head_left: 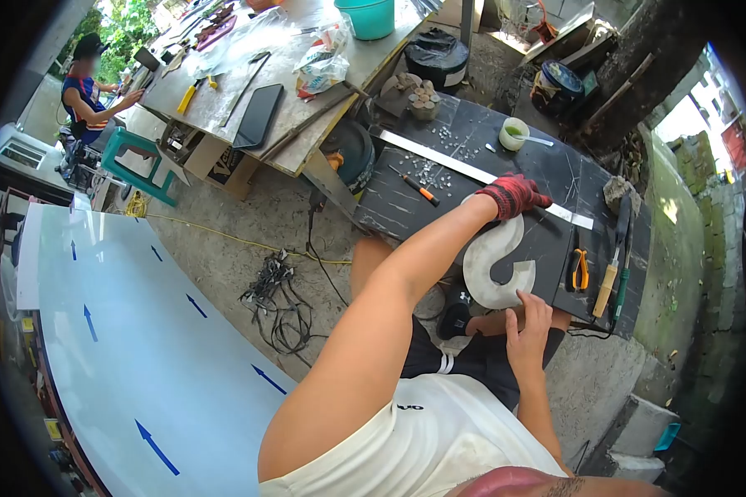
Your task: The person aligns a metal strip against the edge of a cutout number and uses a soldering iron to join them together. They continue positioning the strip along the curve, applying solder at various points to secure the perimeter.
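Observation:
A pale grey S-shaped letter (496, 263) lies on a dark board (460, 137) in front of me. My left hand (512, 195), in a red glove, is curled over the letter's top end, beside a long metal ruler (448, 160). My bare right hand (527, 330) holds the letter's lower edge with its fingertips. Orange-handled pliers (578, 269) and a wooden-handled chisel (607, 286) lie just right of the letter.
An orange-and-black tool (421, 191), small loose bits (429, 170) and a white cup (514, 132) sit on the board. Cables (278, 298) lie on the concrete floor. A white sheet with blue arrows (141, 331) fills the left. Another person (87, 91) sits at a cluttered bench (215, 99).

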The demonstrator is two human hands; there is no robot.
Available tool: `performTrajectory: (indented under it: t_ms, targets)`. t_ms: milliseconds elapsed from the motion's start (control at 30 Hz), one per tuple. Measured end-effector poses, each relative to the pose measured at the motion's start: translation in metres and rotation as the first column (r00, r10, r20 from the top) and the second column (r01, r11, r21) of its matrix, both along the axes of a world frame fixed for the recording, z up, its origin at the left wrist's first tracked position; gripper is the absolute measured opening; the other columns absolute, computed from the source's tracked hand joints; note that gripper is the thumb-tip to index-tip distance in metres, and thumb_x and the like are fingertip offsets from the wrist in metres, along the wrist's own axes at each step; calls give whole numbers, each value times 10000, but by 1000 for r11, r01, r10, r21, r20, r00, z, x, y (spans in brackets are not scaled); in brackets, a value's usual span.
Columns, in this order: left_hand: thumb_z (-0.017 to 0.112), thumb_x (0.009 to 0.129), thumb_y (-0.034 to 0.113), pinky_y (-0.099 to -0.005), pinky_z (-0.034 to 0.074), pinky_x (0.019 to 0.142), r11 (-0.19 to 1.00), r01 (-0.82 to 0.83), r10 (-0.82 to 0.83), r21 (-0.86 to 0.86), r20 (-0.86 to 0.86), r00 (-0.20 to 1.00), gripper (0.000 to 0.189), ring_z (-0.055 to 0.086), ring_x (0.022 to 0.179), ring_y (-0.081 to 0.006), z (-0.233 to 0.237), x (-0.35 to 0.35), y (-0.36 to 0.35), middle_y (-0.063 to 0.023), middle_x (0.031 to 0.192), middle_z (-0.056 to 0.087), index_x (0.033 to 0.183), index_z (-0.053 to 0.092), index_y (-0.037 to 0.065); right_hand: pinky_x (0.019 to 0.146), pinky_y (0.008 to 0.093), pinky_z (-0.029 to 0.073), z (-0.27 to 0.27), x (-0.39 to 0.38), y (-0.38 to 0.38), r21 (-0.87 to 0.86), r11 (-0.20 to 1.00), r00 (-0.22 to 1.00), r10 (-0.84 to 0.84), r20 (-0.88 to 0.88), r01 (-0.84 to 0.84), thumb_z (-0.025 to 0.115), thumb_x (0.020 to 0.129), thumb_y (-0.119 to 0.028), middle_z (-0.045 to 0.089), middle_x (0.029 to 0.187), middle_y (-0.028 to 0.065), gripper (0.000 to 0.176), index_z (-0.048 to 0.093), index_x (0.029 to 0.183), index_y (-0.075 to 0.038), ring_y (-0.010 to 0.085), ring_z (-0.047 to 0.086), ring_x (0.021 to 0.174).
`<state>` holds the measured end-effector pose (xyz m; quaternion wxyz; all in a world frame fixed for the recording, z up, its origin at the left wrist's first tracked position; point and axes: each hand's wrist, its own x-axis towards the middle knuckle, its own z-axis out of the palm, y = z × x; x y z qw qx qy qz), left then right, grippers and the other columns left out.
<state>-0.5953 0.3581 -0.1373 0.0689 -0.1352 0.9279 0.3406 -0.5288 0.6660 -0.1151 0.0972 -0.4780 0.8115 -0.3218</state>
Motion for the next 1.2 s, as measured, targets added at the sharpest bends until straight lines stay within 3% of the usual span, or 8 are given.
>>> performTrajectory:
  t_ms: [333,567,633,733,800,933,1133,1200]
  targets:
    - [772,875,299,-488,441,1077,932,32,-176,-362,-373,911,468,585,1266,-313,29,41,1,-76,1360,639,1328,665,250,1052,463,394,1,13,-29,44,993,994,105,10,-105,695,923,-123,593,1256,164,388,633,1293,-24,369,511,1198]
    - [696,927,144,-370,544,744,803,-575,-128,-156,-988,88,115,676,843,-280,217,183,-137,-93,944,678,1017,671,76,1043,466,398,10,14,-58,21,990,989,135,53,-136,685,886,-60,611,1222,158,356,649,1238,-18,368,529,1168]
    - [588,1031,177,-412,528,730,516,-856,-46,-29,-999,6,184,658,780,-334,246,210,-215,-147,872,681,961,660,23,1034,465,404,16,15,-72,-4,989,987,149,67,-149,683,875,-48,616,1209,155,353,651,1225,-16,367,534,1157]
    - [585,1010,254,-491,519,853,382,-924,118,10,-992,38,231,679,904,-396,253,216,-270,-189,951,716,1015,702,55,1011,463,418,25,15,-94,-52,983,981,179,74,-176,681,855,-25,624,1190,150,350,656,1204,-12,367,540,1135]
    - [540,993,424,-444,514,1012,469,-788,683,-399,-401,610,412,680,1153,-361,204,251,-399,-149,1276,708,1282,712,186,997,460,428,28,14,-107,-80,980,979,189,72,-183,680,847,-14,626,1183,149,350,657,1196,-10,367,542,1124]
    - [643,953,296,-428,506,1056,429,-884,834,-185,-295,467,397,659,1211,-360,155,220,-433,-172,1287,702,1329,681,176,952,443,450,28,10,-121,-73,978,977,200,78,-195,672,837,5,630,1158,151,324,667,1161,-6,363,548,1093]
    - [842,698,92,-406,437,1166,550,-443,567,-708,-73,821,785,523,1405,-331,152,202,-424,-143,1618,430,1435,590,187,930,430,460,26,-1,-127,-54,984,981,172,95,-167,664,830,22,641,1123,153,298,680,1126,-4,353,558,1067]
    - [823,739,119,-423,427,1180,576,-709,759,-406,-54,648,824,501,1422,-330,134,196,-461,-136,1634,400,1498,517,210,931,429,460,24,-3,-126,-41,989,982,148,120,-144,663,828,26,643,1117,152,298,681,1125,-3,353,559,1067]
